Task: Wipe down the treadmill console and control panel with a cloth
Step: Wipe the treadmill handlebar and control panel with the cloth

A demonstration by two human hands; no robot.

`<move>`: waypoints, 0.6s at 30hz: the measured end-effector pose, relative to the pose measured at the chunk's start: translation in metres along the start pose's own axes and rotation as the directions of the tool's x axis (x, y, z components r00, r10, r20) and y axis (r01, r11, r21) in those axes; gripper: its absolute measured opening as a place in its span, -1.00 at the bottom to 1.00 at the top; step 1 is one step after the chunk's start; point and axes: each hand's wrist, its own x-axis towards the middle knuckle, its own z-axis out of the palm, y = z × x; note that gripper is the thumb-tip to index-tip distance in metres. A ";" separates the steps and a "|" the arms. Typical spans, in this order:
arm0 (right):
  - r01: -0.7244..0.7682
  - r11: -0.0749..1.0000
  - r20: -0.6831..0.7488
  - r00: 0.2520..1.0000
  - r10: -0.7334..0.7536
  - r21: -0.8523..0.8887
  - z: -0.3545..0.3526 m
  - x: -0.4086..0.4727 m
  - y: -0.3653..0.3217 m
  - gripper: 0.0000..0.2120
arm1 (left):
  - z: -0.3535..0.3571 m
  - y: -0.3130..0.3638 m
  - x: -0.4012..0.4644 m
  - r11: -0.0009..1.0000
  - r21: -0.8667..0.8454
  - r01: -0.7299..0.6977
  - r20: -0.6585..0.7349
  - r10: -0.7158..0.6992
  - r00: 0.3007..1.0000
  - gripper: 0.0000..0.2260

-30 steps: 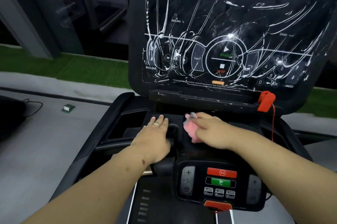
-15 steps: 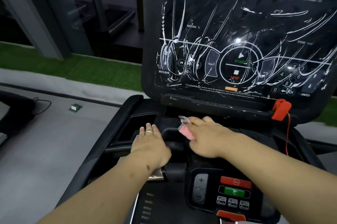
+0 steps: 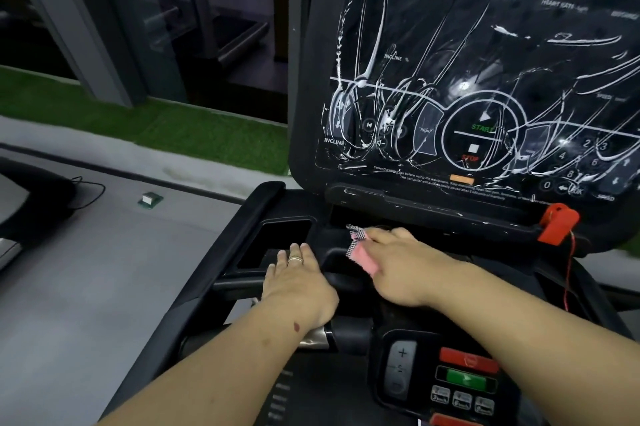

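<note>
The black treadmill console (image 3: 478,79) stands upright ahead, its glossy face streaked with white foam lines. Below it lies the black tray ledge (image 3: 332,235). My right hand (image 3: 405,266) presses a pink cloth (image 3: 362,254) onto that ledge, fingers over the cloth; a checkered corner sticks out at the far end. My left hand (image 3: 298,278) rests flat on the crossbar beside it, fingers straight, a ring on one finger. The lower control panel (image 3: 450,380) with red and green buttons sits near my right forearm.
A red safety clip (image 3: 557,223) with a thin red cord hangs at the console's lower right. An open cup recess (image 3: 277,242) lies left of my left hand. Grey floor, a small green box (image 3: 149,199) and a cable are at left, green turf beyond.
Both hands have slid leftward along the ledge with the cloth, and my view has shifted left and closer, so the console sits further right in frame.
</note>
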 end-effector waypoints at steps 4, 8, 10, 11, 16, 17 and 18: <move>0.052 0.999 -0.043 0.998 -0.051 0.012 0.002 0.018 -0.026 -0.37 | -0.001 0.001 -0.001 1.000 -0.006 0.006 0.013 -0.006 1.000 -0.23; 0.077 0.997 -0.027 0.997 -0.077 -0.019 0.003 0.006 0.000 -0.32 | 0.000 0.001 -0.002 1.000 -0.023 0.012 0.019 -0.011 1.000 -0.23; 0.034 0.999 -0.028 0.999 -0.034 -0.017 0.006 -0.004 0.014 -0.32 | 0.000 0.001 -0.002 1.000 -0.028 0.013 0.018 -0.013 1.000 -0.24; 0.018 1.000 -0.036 0.999 -0.018 -0.004 0.008 -0.005 0.014 -0.32 | 0.000 0.001 -0.002 1.000 -0.027 0.015 0.017 -0.015 1.000 -0.24; 0.121 0.986 -0.056 0.992 -0.116 0.112 0.013 0.011 -0.016 -0.39 | -0.002 0.004 -0.003 1.000 -0.005 0.004 0.014 -0.004 1.000 -0.23; 0.128 0.984 -0.056 0.991 -0.122 0.121 0.013 0.010 -0.012 -0.40 | -0.003 0.004 -0.003 1.000 0.005 -0.011 0.007 0.011 1.000 -0.22; 0.122 0.985 -0.055 0.992 -0.116 0.118 0.013 0.006 -0.002 -0.40 | -0.004 0.005 -0.003 0.999 0.018 -0.035 -0.002 0.035 0.999 -0.21</move>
